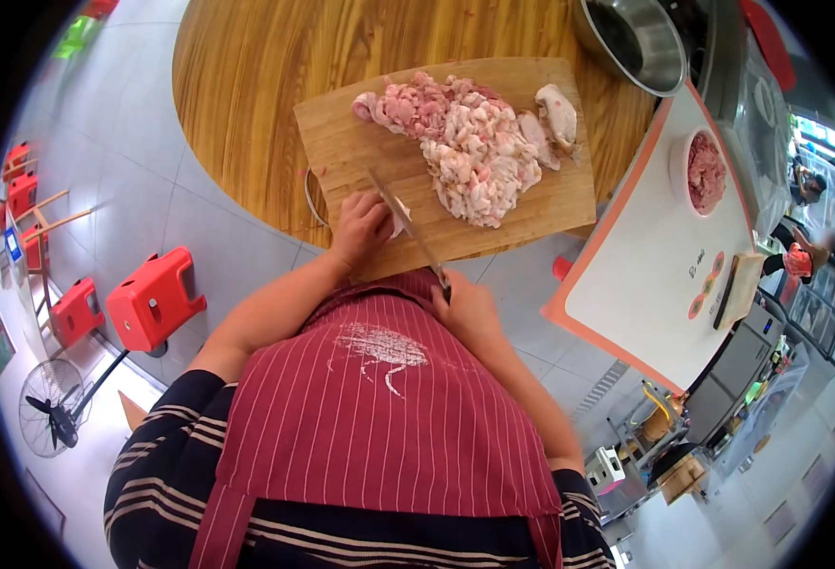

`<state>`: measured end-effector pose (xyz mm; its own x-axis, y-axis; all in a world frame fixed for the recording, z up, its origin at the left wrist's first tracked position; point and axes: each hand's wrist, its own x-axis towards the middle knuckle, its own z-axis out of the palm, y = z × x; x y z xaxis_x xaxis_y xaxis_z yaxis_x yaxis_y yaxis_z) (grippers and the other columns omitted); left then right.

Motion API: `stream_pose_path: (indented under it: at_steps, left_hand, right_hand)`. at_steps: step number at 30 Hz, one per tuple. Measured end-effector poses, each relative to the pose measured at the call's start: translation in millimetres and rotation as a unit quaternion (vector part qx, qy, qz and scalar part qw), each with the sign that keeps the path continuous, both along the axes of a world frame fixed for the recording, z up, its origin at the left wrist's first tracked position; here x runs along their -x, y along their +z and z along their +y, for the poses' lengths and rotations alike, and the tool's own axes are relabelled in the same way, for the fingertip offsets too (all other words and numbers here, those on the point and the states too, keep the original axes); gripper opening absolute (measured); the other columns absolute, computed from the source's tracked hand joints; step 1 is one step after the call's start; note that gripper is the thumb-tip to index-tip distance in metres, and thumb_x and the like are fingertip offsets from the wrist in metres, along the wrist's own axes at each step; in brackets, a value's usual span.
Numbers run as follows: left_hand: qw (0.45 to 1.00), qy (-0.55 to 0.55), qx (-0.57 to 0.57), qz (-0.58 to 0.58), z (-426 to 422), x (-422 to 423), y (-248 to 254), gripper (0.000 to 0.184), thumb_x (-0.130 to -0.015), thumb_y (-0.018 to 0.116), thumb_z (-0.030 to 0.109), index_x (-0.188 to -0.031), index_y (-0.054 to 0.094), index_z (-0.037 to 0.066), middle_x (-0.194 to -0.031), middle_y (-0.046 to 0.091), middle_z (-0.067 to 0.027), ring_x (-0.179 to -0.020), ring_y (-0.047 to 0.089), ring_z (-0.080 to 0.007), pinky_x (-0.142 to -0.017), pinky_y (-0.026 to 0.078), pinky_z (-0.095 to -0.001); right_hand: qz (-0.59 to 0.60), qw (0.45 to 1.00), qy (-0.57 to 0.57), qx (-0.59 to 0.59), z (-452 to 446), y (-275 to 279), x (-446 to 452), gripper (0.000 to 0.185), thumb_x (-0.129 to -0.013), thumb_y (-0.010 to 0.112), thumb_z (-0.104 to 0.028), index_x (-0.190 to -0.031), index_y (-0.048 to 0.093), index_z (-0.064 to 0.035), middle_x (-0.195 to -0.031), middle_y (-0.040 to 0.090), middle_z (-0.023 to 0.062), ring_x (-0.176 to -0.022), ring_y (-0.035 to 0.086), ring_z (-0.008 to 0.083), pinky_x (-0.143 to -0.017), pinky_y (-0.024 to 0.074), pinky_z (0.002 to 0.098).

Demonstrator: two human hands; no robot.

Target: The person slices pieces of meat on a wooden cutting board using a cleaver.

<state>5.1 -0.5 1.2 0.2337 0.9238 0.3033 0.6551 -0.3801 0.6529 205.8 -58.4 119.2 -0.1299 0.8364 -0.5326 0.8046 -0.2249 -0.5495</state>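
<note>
A wooden cutting board (342, 152) lies on the round table. Near its front edge my left hand (361, 229) has its fingers curled over a small pale piece of meat (399, 219), partly hidden by hand and blade. My right hand (470, 308) is closed round the handle of a knife (416, 230), its blade slanting up and left across the board, right beside the left fingertips. Beyond the knife is a heap of chopped pinkish-white meat (479, 152). Larger uncut pieces (558, 119) lie at the board's right end.
The wood-grain table (237, 104) has a metal bowl (637, 47) at its far right. To the right, a white table (645, 256) with an orange edge bears a bowl of minced meat (705, 171). Red stools (152, 299) and a fan (53, 408) stand left. Another person (801, 256) is far right.
</note>
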Motion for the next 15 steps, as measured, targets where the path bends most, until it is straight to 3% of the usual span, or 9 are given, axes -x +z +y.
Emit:
stream_pose_path:
  at_steps: [1, 7, 15]
  left_hand:
    - [1.000, 0.005, 0.005, 0.010, 1.0, -0.8, 1.4, 0.027, -0.069, 0.069, 0.008, -0.095, 0.063, 0.009, -0.096, 0.060, -0.0059, -0.088, 0.056, -0.0267, -0.077, 0.042, -0.0385]
    - [1.000, 0.014, -0.003, 0.016, 0.8, -2.4, -0.1, 0.028, -0.068, 0.068, 0.011, -0.096, 0.063, 0.009, -0.095, 0.060, -0.0066, -0.087, 0.056, -0.0278, -0.075, 0.042, -0.0391]
    - [1.000, 0.009, -0.005, 0.018, 2.8, -1.5, -4.1, 0.032, -0.066, 0.069, 0.011, -0.097, 0.063, 0.008, -0.093, 0.059, -0.0080, -0.087, 0.056, -0.0295, -0.074, 0.043, -0.0393]
  right_hand:
    - [-0.002, 0.999, 0.013, 0.051, -1.1, 4.1, 2.4, 0.028, -0.086, 0.057, -0.023, -0.104, 0.056, -0.0024, -0.080, 0.064, 0.0229, -0.074, 0.061, 0.0417, -0.066, 0.0482, 0.0505]
    - [-0.026, 0.996, 0.035, 0.074, -4.1, -7.2, 7.5, 0.024, -0.088, 0.053, -0.025, -0.092, 0.054, -0.0018, -0.076, 0.063, 0.0239, -0.070, 0.061, 0.0428, -0.064, 0.0481, 0.0521]
    - [-0.009, 0.999, 0.024, 0.027, 7.2, -34.5, 18.3, 0.025, -0.091, 0.047, -0.025, -0.093, 0.054, -0.0013, -0.074, 0.062, 0.0258, -0.069, 0.061, 0.0448, -0.064, 0.0476, 0.0537]
